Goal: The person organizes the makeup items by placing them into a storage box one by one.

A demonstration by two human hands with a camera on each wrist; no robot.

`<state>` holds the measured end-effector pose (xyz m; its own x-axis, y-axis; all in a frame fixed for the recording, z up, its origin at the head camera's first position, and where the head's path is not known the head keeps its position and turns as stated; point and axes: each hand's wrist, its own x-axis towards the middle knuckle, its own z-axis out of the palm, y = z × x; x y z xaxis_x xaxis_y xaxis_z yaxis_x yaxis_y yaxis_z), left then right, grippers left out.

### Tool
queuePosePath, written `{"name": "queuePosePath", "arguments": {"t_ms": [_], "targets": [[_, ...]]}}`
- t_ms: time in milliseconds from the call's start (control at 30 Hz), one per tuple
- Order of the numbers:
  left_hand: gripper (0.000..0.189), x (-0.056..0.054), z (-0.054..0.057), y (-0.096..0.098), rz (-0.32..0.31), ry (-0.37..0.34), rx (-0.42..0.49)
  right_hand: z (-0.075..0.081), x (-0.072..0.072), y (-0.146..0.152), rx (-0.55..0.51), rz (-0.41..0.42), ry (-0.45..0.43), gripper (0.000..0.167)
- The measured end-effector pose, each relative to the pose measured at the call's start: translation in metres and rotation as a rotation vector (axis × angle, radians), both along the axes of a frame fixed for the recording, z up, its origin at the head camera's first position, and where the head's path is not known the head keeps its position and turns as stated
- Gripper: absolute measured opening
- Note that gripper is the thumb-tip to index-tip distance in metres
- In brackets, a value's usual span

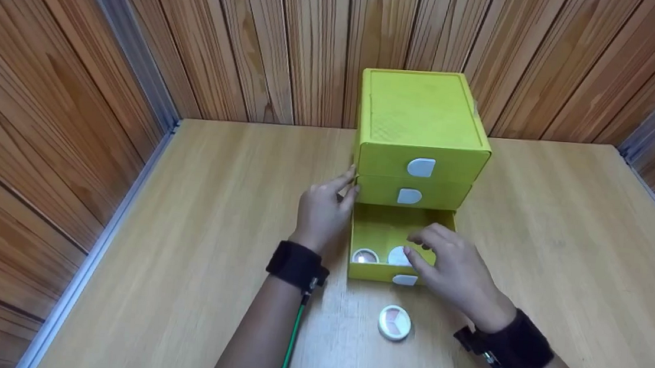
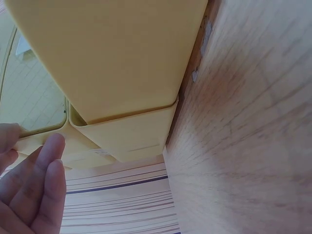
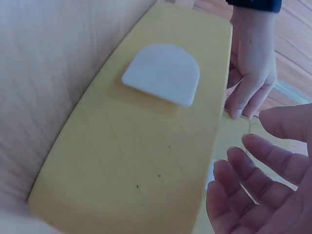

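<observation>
A yellow-green drawer cabinet stands on the table with its bottom drawer pulled out. Fingertips of my left hand touch the cabinet's left edge beside the upper drawers; in the left wrist view those fingers are loosely bent. My right hand hovers over the right side of the bottom drawer, thumb and fingers apart, holding nothing. Inside lie a small round case and a white disc, partly hidden by the drawer front. The right wrist view shows the drawer front's white handle close up.
A small round compact with a white rim and pale segments lies on the wooden table before the drawer. Two closed drawers with white handles sit above. Wooden panel walls stand behind and at both sides.
</observation>
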<state>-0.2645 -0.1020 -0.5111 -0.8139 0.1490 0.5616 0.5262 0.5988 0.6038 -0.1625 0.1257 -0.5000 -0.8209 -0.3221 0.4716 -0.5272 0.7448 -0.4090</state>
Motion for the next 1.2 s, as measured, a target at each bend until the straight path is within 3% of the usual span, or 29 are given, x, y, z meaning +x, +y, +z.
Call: {"name": "queuePosePath", "arguments": {"t_ms": [133,400,733,1200], "targets": [[0.036,-0.001,-0.001,-0.001,0.002,0.029,-0.008,0.000,0.009,0.002,0.003,0.030,0.078,0.013],[0.036,-0.001,0.000,0.000,-0.001,0.008,-0.011,0.000,0.025,0.004,0.009,0.056,0.071,0.016],[0.037,-0.001,0.002,0.000,0.002,-0.024,-0.011,-0.005,0.039,-0.002,0.069,0.139,0.129,0.016],[0.036,0.001,0.001,0.000,0.008,-0.019,-0.018,-0.018,0.057,-0.009,0.291,0.193,-0.028,0.046]]}}
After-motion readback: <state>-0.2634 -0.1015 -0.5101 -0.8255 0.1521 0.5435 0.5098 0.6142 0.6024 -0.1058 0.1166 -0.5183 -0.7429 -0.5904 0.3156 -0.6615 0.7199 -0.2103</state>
